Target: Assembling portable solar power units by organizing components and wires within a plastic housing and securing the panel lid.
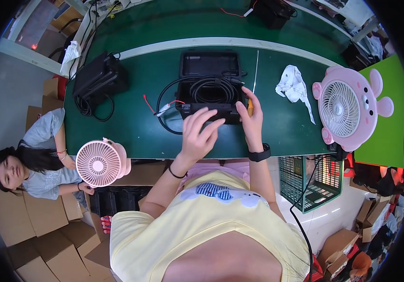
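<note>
In front of me a black plastic case (202, 113) stands with its lid raised toward the far side. A coiled black cable (213, 90) lies inside it, and a loop hangs out over the left side. My left hand (199, 134) is at the case's front wall, its fingers spread, holding nothing I can see. My right hand (252, 117) is by the front right corner, thumb and forefinger apart; whether they touch the case I cannot tell. A yellow-orange object (250, 107) shows behind the right hand, partly hidden. Red leads with a white connector (163, 109) lie left of the case.
A black case with a cable (99, 77) stands at the left. A white cloth (293, 88) and a pink animal-shaped fan (345, 108) are on the right. Another pink fan (99, 163) is at the near left edge, beside a seated person (47, 160). A green crate (310, 183) stands below right.
</note>
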Demonstrator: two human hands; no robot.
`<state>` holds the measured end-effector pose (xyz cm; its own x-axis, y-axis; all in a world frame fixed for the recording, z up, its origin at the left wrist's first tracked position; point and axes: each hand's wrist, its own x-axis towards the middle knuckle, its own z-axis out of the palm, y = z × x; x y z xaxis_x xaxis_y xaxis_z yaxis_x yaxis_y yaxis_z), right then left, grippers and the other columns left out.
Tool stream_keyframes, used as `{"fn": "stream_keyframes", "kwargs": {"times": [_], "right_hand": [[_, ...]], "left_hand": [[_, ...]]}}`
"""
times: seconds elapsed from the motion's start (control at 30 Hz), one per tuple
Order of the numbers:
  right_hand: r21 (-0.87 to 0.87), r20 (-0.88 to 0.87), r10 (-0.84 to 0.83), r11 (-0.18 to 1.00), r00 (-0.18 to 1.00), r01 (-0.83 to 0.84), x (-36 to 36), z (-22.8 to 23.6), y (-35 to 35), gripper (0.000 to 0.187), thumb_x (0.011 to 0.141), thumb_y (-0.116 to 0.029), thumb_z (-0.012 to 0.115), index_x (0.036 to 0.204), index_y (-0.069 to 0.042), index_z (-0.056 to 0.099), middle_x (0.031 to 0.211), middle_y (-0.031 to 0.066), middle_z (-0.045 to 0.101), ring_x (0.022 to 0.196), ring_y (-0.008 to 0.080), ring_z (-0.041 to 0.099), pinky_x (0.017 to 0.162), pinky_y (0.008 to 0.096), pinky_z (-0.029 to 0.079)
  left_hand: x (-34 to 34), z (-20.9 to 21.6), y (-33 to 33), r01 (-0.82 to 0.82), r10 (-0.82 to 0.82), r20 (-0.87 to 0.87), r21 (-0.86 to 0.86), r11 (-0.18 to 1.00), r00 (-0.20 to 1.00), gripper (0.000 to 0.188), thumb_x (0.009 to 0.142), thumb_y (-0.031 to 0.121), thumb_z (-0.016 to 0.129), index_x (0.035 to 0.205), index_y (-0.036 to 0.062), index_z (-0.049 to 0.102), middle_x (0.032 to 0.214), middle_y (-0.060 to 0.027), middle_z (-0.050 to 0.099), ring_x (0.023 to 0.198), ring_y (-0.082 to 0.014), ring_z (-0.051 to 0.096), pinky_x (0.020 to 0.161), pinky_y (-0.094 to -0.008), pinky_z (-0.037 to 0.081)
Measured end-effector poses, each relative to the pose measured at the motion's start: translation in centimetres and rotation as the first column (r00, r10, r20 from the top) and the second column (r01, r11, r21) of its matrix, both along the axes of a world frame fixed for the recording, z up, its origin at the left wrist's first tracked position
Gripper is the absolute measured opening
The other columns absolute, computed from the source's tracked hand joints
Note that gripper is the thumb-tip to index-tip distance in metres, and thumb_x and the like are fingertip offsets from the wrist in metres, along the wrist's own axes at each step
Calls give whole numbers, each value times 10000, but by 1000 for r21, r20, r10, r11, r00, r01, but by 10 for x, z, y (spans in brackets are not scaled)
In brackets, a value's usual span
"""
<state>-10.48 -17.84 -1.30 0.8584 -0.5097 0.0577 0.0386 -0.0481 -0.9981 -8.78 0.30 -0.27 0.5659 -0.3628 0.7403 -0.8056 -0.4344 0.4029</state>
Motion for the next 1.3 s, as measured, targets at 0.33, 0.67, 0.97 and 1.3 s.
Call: {"fn": "stream_keyframes", "kwargs": {"times": [0.33,0.67,0.97,1.3], "right_hand": [[-30,107,30,999,994,-27,-13,-22,-1,485,859,-115,695,1324,-60,572,1312,96,582,1229,235,524,1060,332,385],[15,85,57,998,995,-59,-19,-24,-3,506,834,-73,672,1327,-55,564,1320,108,564,1234,242,515,1084,337,364],[-116,138,68,992,988,-52,-18,-34,-6,524,865,-58,621,1380,-49,520,1247,31,555,782,42,497,650,175,429],[37,79,75,996,994,-78,-17,-28,-4,487,812,-53,662,1289,-48,560,1301,106,567,1229,241,521,1083,339,365]], "left_hand": [[90,58,29,-154,86,-332,-183,971,939,202,921,78,615,1110,42,679,1175,-149,648,1115,-320,618,989,-389,465],[101,57,18,176,-142,-329,74,982,934,343,861,250,736,1160,89,694,1200,-122,666,1152,-321,603,1000,-402,465],[75,55,17,-2,5,-61,36,999,998,217,804,185,783,1008,123,744,1015,-46,724,989,-227,666,911,-367,428],[92,44,65,-571,596,16,-266,777,803,169,828,-62,681,916,80,706,965,-69,626,902,-248,599,798,-366,480]]}}
